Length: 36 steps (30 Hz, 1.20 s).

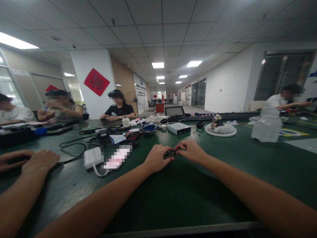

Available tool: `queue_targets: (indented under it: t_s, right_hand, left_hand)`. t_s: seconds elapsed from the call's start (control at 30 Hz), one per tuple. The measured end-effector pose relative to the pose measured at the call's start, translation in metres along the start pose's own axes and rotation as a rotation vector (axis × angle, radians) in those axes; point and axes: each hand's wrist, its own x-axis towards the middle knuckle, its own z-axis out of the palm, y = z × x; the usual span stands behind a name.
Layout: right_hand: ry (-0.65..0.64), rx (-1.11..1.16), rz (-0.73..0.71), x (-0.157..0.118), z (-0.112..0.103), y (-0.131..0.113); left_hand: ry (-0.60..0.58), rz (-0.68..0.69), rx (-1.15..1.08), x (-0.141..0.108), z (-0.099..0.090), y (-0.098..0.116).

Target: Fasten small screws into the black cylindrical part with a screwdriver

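Near the middle of the green table (183, 198), my left hand (157, 158) pinches a small dark part (171, 153) between thumb and fingers. My right hand (189, 150) meets it from the right, its fingertips at the same part. A thin rod-like tool (178, 141) sticks up and to the left out of my right hand. The small part is mostly hidden by the fingers, and its details are too small to tell. Just beyond the hands lies a silver and black box (179, 128).
A white fan grille (220, 130) lies at the right, with a clear plastic piece (266, 127) farther right. To the left are a white adapter (93, 157), black cables (71, 160) and a blue part (148, 127). A co-worker's hands (41, 160) rest at far left. Several people sit around.
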Motion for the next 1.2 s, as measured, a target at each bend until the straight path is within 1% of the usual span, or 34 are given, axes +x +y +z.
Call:
queue_targets:
  t_s: [0.1,0.13,0.23,0.3,0.43,0.6,0.77,0.9,1.03,1.2]
  right_hand:
    - [0.016,0.072,-0.076,0.000,0.000,0.000]
    - [0.026,0.071,-0.082,0.001,0.000,0.001]
    - [0.069,-0.023,-0.053,0.002,0.000,0.003]
    - [0.073,-0.092,-0.035,0.003,0.000,0.007]
    - [-0.004,-0.110,0.005,0.003,0.001,0.014]
    - [-0.012,-0.125,0.001,0.004,0.005,0.019]
    - [-0.093,0.002,0.013,0.004,0.007,0.023]
    - [-0.166,0.067,0.051,0.002,0.008,0.023]
    - [-0.175,0.046,0.082,-0.001,0.011,0.022]
    - [-0.122,-0.090,0.023,0.000,0.012,0.017]
  left_hand:
    - [0.006,-0.001,-0.007,0.000,0.000,0.000]
    - [0.002,0.006,-0.014,0.000,0.000,0.000]
    - [-0.015,0.029,-0.036,0.000,-0.001,0.000]
    - [-0.030,0.038,-0.047,0.000,-0.001,-0.001]
    - [-0.050,0.077,-0.060,-0.001,-0.001,-0.001]
    - [-0.051,0.065,-0.056,-0.001,-0.001,0.000]
    - [-0.063,0.061,-0.046,-0.001,-0.002,0.001]
    - [-0.082,0.092,-0.040,-0.002,-0.003,0.001]
    - [-0.106,0.117,-0.024,-0.003,-0.006,0.001]
    - [-0.109,0.117,-0.054,-0.002,-0.007,0.003]
